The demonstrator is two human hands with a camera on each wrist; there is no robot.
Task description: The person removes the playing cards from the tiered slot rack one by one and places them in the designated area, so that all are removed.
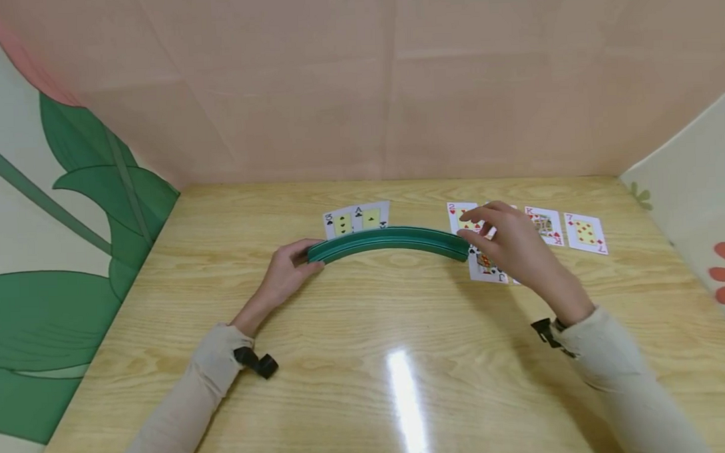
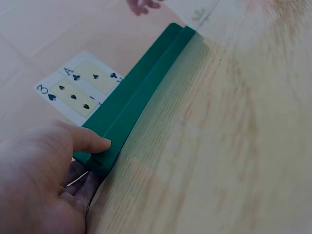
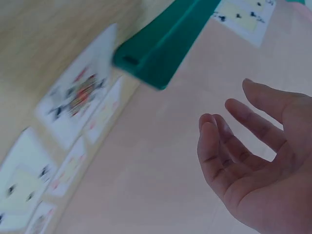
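A curved green card holder has a three of spades and an ace of clubs standing in its left part. My left hand grips the holder's left end, the thumb on its front face and fingers beneath it in the left wrist view. Near the other end, my right hand hovers over face-up playing cards, its fingers loosely bent. Nothing shows between those fingers in the right wrist view. A jack lies by the holder's right end, partly covered from view by that hand.
Along the back right lie a two of hearts, a red king and a seven of diamonds. Other cards are partly hidden behind my right hand. A pink cloth hangs behind the wooden table.
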